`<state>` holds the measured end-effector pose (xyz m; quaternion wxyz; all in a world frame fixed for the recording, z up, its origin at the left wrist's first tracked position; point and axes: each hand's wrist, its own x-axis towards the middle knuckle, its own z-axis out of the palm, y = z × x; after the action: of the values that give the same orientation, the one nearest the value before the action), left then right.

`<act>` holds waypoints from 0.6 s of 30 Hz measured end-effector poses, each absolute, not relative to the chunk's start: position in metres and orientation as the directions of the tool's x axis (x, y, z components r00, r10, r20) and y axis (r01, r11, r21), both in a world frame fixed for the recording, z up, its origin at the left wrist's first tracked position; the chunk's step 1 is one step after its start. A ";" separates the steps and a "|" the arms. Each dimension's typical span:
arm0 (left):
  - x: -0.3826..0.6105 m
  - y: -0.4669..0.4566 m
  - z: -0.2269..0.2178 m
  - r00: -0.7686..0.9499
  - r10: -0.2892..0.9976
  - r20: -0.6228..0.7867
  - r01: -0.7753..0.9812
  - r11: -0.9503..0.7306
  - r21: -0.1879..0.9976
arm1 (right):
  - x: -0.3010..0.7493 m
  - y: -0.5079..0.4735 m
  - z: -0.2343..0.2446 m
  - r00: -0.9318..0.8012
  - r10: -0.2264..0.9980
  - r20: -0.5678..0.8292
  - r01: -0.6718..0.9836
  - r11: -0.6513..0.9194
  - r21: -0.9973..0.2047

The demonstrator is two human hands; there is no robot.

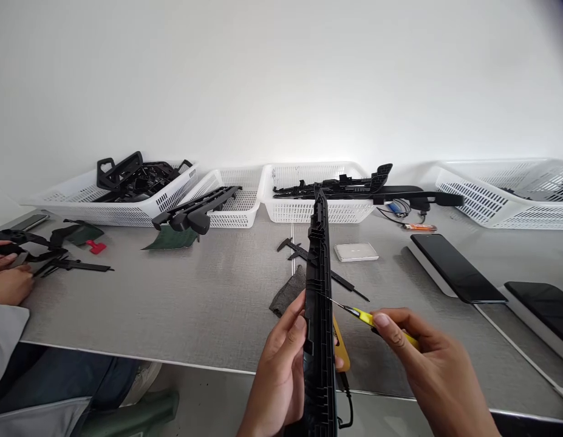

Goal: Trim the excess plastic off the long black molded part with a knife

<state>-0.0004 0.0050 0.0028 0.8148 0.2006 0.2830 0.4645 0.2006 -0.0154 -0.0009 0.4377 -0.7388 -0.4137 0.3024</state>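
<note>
The left hand [279, 370] is wrapped around a long black strip [318, 328], held over the table's [208, 328] front edge; the right hand [427, 358] pinches a yellow knife [365, 317], its tip at the strip's right edge. Trimming seems under way; how much is finished cannot be told. Calipers [345, 281] lie close behind. Room looks wider leftward than right, where a phone [458, 267] lies. More black parts fill the far-left basket [121, 213].
</note>
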 end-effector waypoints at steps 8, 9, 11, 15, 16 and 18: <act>-0.010 0.005 0.004 0.380 0.868 -0.320 -0.576 0.493 0.652 | 0.188 -0.014 0.010 0.563 0.826 -0.028 0.388 -0.294 -0.874; -0.012 0.006 0.002 0.390 0.866 -0.313 -0.570 0.494 0.656 | 0.189 -0.014 0.008 0.569 0.822 -0.015 0.395 -0.289 -0.872; -0.015 0.007 0.000 0.406 0.862 -0.304 -0.560 0.498 0.662 | 0.193 -0.013 0.003 0.561 0.828 0.010 0.416 -0.271 -0.868; -0.021 0.008 -0.002 0.407 0.861 -0.305 -0.563 0.500 0.658 | 0.198 -0.014 0.002 0.463 0.886 -0.012 0.446 -0.244 -0.861; -0.023 0.008 -0.003 0.401 0.863 -0.306 -0.570 0.497 0.655 | 0.198 -0.014 0.003 0.437 0.899 -0.034 0.447 -0.250 -0.859; -0.025 0.008 -0.005 0.358 0.880 -0.313 -0.602 0.474 0.643 | 0.197 -0.016 0.008 0.388 0.918 -0.083 0.454 -0.268 -0.850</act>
<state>-0.0245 0.0075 -0.0052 0.7954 0.2154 0.3228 0.4656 0.1967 -0.0158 0.0081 0.3869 -0.7377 -0.4648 0.3000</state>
